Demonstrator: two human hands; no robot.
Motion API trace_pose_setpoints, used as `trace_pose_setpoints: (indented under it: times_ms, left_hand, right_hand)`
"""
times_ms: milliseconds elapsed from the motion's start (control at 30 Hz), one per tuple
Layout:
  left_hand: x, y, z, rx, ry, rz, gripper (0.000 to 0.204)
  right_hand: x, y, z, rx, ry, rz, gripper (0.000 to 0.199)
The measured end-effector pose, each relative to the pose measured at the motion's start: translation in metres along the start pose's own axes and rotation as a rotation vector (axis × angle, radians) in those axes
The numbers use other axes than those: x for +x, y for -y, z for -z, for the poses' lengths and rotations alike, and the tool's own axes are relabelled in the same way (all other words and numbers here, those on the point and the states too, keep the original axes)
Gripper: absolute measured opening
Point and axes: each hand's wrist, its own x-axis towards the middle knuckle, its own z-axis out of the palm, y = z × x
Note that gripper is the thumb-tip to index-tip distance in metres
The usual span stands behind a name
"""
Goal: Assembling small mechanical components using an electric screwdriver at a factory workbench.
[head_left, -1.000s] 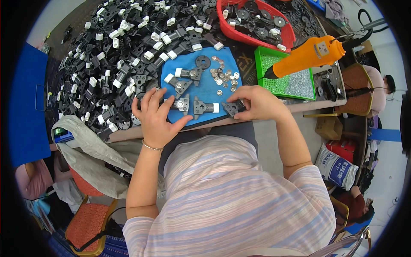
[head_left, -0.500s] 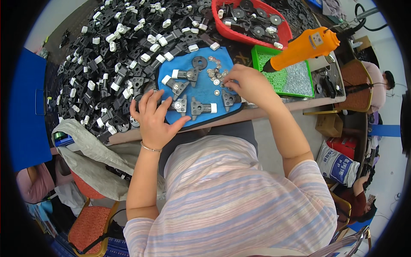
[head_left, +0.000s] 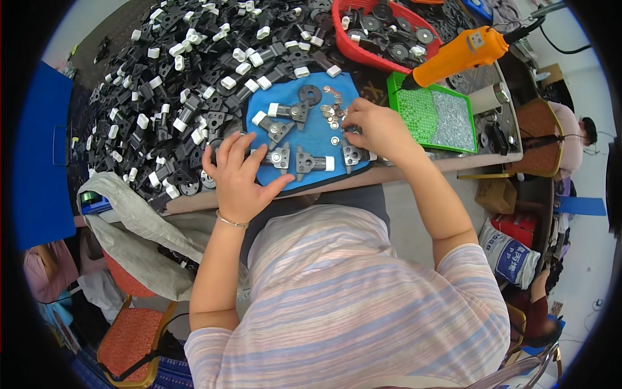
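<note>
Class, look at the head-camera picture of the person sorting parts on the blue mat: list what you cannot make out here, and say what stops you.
- Head view: whatever the right hand pinches; its own fingers cover it.
- Head view: the mat's near-left corner, hidden under the left hand.
- Head view: the small metal washers, too small to count.
- Head view: the red basket, cut off by the top edge.
- Head view: the orange power screwdriver, its tip too small to tell.

A short-sleeved shirt is worn, striped across in pale bands of pink, lilac, light blue and cream. The sleeves are ended above the elbows, so both forearms are left bare. A thin bracelet of light metal is seen around the wrist of the left hand (head_left: 238, 181). No ring, watch or glove is seen on the right hand (head_left: 379, 129). The fingernails are kept short and unpainted.
</note>
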Motion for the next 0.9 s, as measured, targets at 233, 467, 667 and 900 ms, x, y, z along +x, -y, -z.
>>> trace_pose_setpoints:
  times_ms: [233,467,667,900]
  left_hand:
    - [0.0,-0.001,0.0,0.003,-0.003,0.003,0.055]
    - [0.0,-0.001,0.001,-0.003,0.002,0.01,0.054]
    - [0.001,-0.002,0.001,-0.001,-0.009,0.0,0.054]
    - [0.001,-0.002,0.001,0.004,-0.006,0.001,0.055]
  right_hand:
    - [0.0,0.011,0.012,0.146,-0.117,0.069,0.017]
    - [0.002,0.056,-0.007,0.182,0.011,0.317,0.018]
    - [0.0,0.055,-0.006,0.103,0.032,0.303,0.018]
    - [-0.007,0.045,0.008,0.116,-0.043,0.249,0.019]
